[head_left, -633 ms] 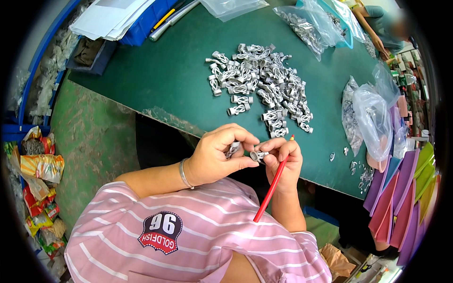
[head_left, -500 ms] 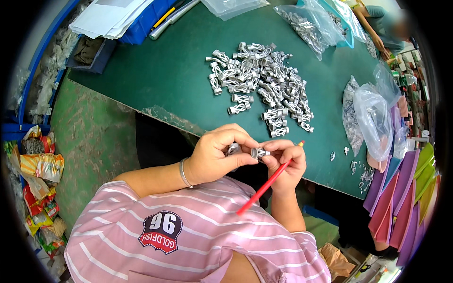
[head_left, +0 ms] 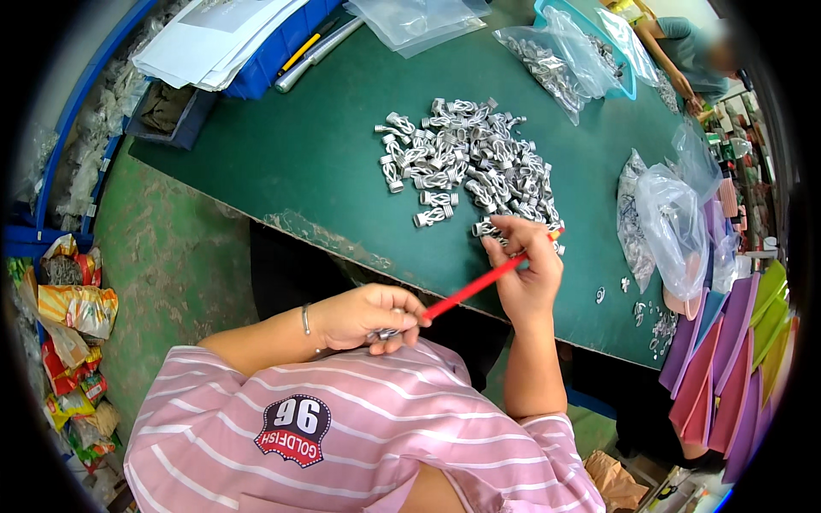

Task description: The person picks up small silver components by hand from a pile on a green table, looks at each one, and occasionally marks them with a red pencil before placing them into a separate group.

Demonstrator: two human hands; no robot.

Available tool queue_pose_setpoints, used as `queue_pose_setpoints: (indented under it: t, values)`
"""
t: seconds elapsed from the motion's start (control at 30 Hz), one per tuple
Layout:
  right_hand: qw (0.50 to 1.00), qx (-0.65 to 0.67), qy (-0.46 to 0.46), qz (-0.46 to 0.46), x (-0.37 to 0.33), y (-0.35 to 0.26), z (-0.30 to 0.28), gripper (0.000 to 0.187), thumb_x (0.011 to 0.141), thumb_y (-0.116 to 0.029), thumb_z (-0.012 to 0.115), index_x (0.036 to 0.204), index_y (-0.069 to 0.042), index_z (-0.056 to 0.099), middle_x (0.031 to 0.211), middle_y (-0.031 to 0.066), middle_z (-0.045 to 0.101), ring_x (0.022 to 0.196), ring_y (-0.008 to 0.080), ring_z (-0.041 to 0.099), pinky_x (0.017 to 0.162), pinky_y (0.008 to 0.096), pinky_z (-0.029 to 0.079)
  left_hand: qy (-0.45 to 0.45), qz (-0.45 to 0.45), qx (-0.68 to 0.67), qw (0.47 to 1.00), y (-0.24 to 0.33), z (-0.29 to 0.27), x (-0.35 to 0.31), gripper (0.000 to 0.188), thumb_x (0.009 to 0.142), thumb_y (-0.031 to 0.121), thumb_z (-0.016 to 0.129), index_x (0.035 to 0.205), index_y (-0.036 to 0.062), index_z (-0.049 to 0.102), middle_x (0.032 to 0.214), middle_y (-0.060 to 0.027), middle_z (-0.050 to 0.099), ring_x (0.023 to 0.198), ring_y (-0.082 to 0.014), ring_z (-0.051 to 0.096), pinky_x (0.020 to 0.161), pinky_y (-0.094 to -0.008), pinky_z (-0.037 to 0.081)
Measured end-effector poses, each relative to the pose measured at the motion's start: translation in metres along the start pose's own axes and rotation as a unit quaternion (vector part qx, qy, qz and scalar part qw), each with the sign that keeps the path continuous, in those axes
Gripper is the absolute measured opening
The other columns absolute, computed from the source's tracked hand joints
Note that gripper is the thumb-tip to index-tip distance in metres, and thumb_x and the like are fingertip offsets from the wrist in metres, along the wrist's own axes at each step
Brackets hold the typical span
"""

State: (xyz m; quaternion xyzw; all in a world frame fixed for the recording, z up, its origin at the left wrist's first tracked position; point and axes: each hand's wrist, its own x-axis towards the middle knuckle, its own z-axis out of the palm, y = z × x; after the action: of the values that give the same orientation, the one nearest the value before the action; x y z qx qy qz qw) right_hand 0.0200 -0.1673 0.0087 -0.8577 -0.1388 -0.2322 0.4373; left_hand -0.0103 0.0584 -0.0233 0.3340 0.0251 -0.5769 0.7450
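Note:
My left hand [head_left: 363, 318] is closed in front of my shirt, fingers curled round silver metal pieces [head_left: 382, 334] that show only in part. My right hand [head_left: 532, 269] is at the near edge of a heap of silver looped metal pieces with ribbed ends [head_left: 487, 145]. A slim red pencil-like stick [head_left: 475, 286] lies across this hand, held under the fingers. Its lower end points to my left hand; a yellowish band shows near its upper end. My right thumb and forefinger are bent next to the nearest pieces; whether they touch one I cannot tell.
Clear bags of metal parts [head_left: 547, 68] and a turquoise basket [head_left: 631, 81] stand at the far right. More plastic bags [head_left: 671, 222] and purple and pink bins [head_left: 710, 359] line the right. A blue bin [head_left: 265, 64] with papers is far left. A co-worker [head_left: 684, 56] sits beyond.
My hands have parted: the left has drawn down toward my shirt with metal pieces in it. The right has moved up to the heap with the red stick. The piece between the fingertips no longer shows there.

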Motion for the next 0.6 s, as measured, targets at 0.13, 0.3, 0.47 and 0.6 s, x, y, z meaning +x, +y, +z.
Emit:
queue_pose_setpoints:
  t: [0.13,0.3,0.47,0.6]
  values:
    - [0.988,-0.114,-0.077,-0.068,0.014,0.0,0.006,0.028,0.062,0.007,0.07,0.07,-0.004,0.046,0.079,0.0114,0.062,0.07,0.0254,0.055,0.065,0.0326,0.043,0.131,0.025,-0.091,0.987,-0.032,-0.034,0.024,0.023,0.088,0.012,0.052,0.107,0.0004,0.051,0.089,-0.0111,0.059,0.071,-0.0193,0.059,0.061,-0.0259,0.047]
    - [0.996,0.067,0.036,0.053,0.0,-0.001,0.006,0.027,0.072,0.006,0.067,0.068,-0.003,0.042,0.08,0.0123,0.061,0.065,0.0169,0.054,0.06,0.0288,0.045,0.246,-0.004,-0.044,0.968,-0.038,-0.05,0.036,0.03,0.087,0.013,0.055,0.114,0.0,0.051,0.107,-0.0131,0.057,0.098,-0.0229,0.057,0.081,-0.0339,0.047]
    - [0.885,0.39,0.043,0.251,-0.016,-0.017,-0.008,0.021,0.081,0.006,0.056,0.076,-0.005,0.039,0.089,0.0174,0.06,0.068,0.0136,0.058,0.057,0.0229,0.05,0.04,0.035,0.342,0.938,-0.01,-0.016,0.011,0.023,0.083,0.008,0.062,0.102,-0.0033,0.058,0.087,-0.0069,0.063,0.077,-0.0111,0.061,0.067,-0.0224,0.049]
    - [0.812,0.524,0.02,0.258,-0.029,-0.022,-0.004,0.021,0.081,0.006,0.057,0.077,-0.006,0.039,0.09,0.0194,0.06,0.067,0.016,0.059,0.058,0.025,0.052,0.069,0.178,0.171,0.967,0.015,0.029,0.005,0.017,0.081,0.002,0.062,0.096,-0.0034,0.056,0.083,-0.0074,0.06,0.07,-0.0107,0.059,0.062,-0.0224,0.05]
